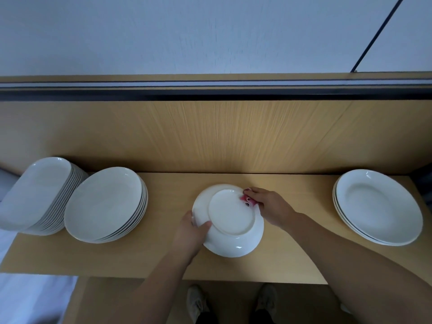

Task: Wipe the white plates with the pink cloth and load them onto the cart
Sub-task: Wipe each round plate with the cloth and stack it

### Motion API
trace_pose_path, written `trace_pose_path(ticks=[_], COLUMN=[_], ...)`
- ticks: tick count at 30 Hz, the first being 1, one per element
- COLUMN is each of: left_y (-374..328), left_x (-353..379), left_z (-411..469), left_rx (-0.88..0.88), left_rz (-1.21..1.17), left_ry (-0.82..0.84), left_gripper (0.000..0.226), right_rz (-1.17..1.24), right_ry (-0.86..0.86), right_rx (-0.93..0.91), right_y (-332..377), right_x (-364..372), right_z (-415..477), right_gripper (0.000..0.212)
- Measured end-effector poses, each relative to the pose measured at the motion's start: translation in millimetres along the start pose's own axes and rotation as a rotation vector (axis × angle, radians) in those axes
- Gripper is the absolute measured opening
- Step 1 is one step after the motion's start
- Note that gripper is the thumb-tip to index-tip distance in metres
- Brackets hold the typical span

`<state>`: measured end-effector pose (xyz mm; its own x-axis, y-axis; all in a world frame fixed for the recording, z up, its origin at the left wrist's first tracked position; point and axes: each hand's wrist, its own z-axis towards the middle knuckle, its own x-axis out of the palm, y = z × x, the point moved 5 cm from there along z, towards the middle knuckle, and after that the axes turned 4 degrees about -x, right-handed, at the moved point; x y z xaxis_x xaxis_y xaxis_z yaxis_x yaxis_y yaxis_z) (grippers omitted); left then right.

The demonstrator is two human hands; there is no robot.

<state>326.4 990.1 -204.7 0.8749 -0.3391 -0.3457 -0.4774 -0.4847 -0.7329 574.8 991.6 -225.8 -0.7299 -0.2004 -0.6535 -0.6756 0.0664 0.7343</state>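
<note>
A white plate is held upside down over the middle of the wooden shelf, its foot ring facing up. My left hand grips its left rim, thumb on the underside. My right hand holds the pink cloth against the plate's upper right rim; only a small patch of cloth shows under the fingers. Two tall stacks of white plates stand at the left and centre left. A short stack of white plates sits at the right.
A wooden back panel rises behind the shelf, with a dark rail above it. My feet show below the shelf's front edge. A pale surface lies at the lower left. No cart is in view.
</note>
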Motion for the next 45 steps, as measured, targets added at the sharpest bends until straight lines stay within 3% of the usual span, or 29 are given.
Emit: trace_pose_path(ticks=[6,11,14,20,26,35,41,45], left_y=[-5.9,-9.0,-3.1,6.9,-2.3,5.6,3.6,2.9], left_x=[-2.0,2.5,4.0,18.6,23.5,28.6,44.4,42.1], left_z=[1.0,-7.1,-12.0,-17.5,-14.9,-16.7,-31.7,-30.8], left_rx=[0.059,0.141,0.133,0.031,0.074,0.064,0.132,0.089], left_rz=[0.012,-0.018,-0.120,-0.297,-0.341,-0.305,-0.234,-0.206], left_ry=[-0.017,0.107,0.083,0.047,0.154,0.097,0.024,-0.015], left_gripper=[0.057,0.083,0.092,0.058,0.071,0.080,0.074,0.054], right_rz=[0.151,0.030,0.010,0.012,0.030,0.412,0.386,0.174], right_ry=[-0.238,-0.186,-0.141,-0.030,-0.023,-0.479,-0.423,-0.343], right_rx=[0.183,0.154,0.074,-0.016,0.002,0.350,0.343,0.258], right_y=[-4.3,-10.4,-10.1,-10.9,-15.9,5.3,2.1,-6.5], right_x=[25.0,27.0,8.5,-16.3,-18.7,26.9,41.2,3.6], right_z=[-52.5,-63.1,-45.9,-18.9,-12.7,-91.3,-107.4,-79.8], right_gripper=[0.038,0.040,0.039,0.031,0.032,0.027,0.032,0.035])
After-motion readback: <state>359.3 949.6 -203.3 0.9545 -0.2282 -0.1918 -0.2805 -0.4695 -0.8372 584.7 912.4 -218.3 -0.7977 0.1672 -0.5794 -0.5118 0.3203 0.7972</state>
